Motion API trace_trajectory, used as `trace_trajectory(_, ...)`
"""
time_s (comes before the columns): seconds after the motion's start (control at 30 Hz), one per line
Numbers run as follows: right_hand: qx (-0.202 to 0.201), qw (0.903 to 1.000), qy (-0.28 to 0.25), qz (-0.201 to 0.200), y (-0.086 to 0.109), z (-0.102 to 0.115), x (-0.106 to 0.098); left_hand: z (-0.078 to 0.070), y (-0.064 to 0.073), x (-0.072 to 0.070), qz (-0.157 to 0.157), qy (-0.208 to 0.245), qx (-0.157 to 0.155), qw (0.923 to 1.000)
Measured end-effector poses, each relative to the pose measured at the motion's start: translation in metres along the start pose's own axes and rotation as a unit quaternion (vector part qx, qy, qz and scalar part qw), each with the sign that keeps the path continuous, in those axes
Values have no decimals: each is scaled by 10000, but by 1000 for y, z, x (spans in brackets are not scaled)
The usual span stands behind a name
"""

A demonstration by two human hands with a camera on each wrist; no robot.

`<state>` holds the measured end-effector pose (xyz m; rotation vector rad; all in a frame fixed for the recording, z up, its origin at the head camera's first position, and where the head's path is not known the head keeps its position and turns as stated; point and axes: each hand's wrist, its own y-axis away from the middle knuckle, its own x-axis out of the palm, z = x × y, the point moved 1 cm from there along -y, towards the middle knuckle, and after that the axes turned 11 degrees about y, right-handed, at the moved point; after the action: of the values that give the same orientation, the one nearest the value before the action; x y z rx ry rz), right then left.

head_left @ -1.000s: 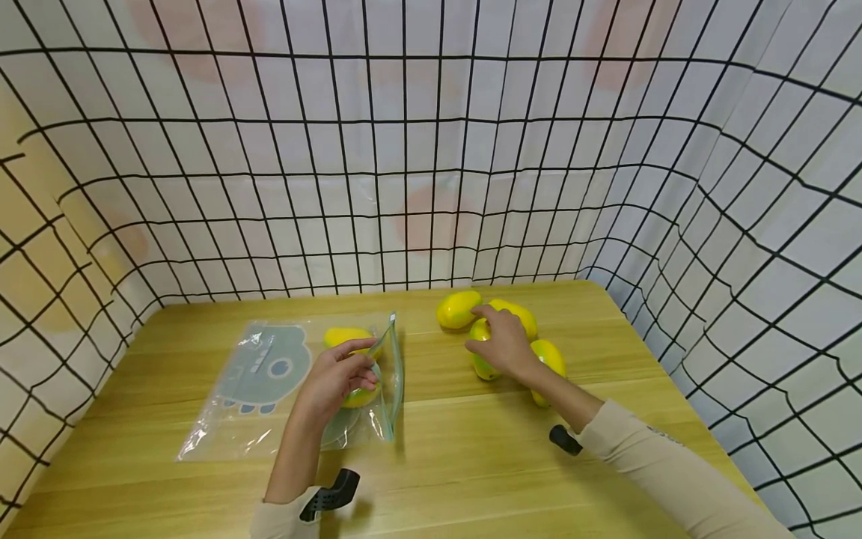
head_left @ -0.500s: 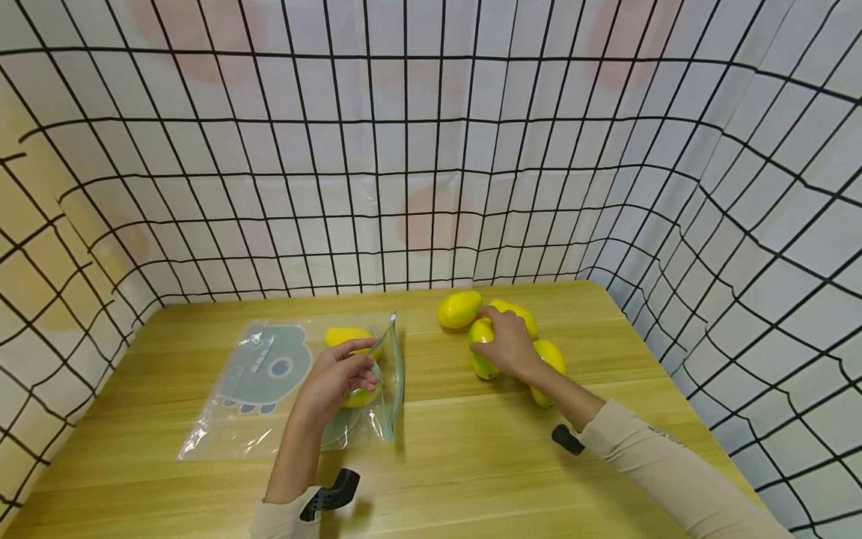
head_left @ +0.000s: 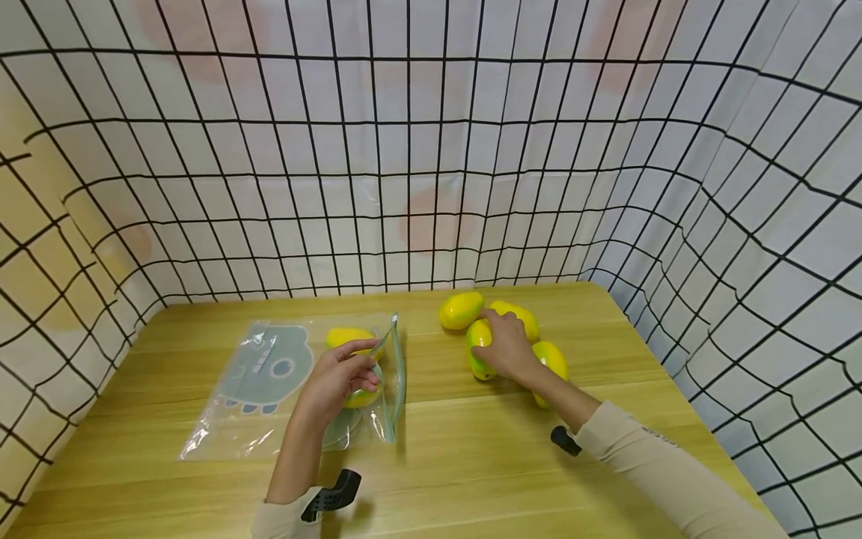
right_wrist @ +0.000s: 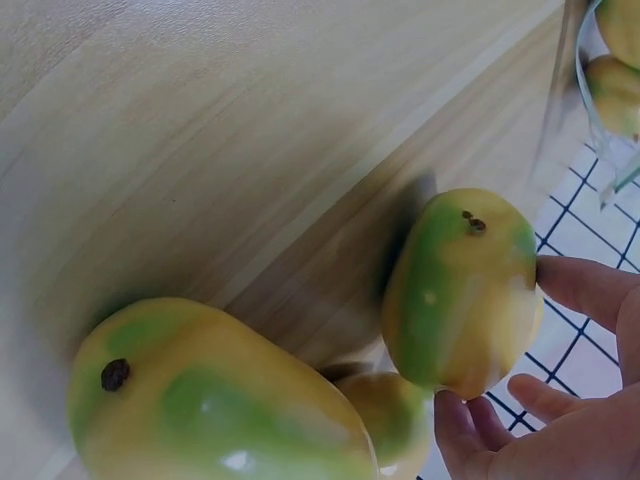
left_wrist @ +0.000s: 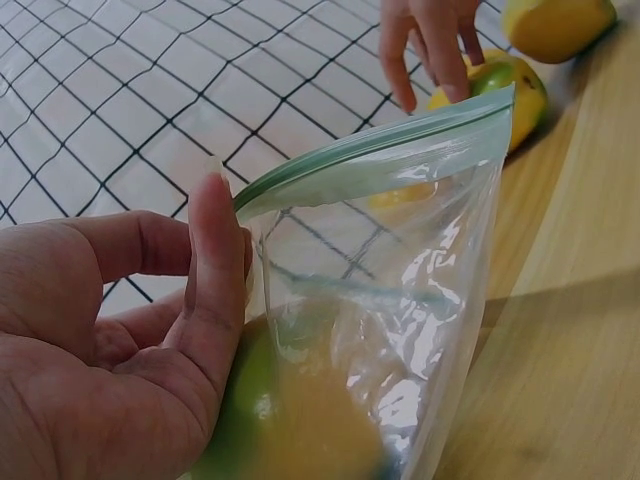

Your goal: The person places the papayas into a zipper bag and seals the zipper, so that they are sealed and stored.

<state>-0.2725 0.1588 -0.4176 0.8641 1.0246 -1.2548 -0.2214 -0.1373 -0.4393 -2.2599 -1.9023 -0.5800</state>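
Note:
My left hand point(head_left: 334, 380) pinches the green zip edge of a clear zip bag point(head_left: 222, 427), holding its mouth up. In the left wrist view, thumb and fingers point(left_wrist: 215, 260) meet at that edge. Inside the bag lie two yellow-green mangoes point(head_left: 346, 336), partly hidden behind the hand. My right hand point(head_left: 509, 346) has its thumb and fingertips on opposite sides of a mango point(head_left: 479, 349) on the table. The right wrist view shows this mango point(right_wrist: 462, 290) gripped by the fingertips, its stem mark facing the camera.
Around the right hand lie other mangoes: one at the back point(head_left: 461, 310), one behind the hand point(head_left: 520, 318), one under the wrist point(head_left: 551, 363). A black wire grid point(head_left: 431, 176) over pale cloth rises along the wooden table's point(head_left: 471, 479) back and sides.
My right hand has closed its fingers around the near mango, which has turned and shifted slightly. The left hand and the bag stay where they were.

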Motion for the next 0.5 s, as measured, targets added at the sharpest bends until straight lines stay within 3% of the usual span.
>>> trace_trajectory(0.5, -320, 9988, 205, 305, 0, 1, 3, 0, 0, 0, -34, 60, 35, 10000)
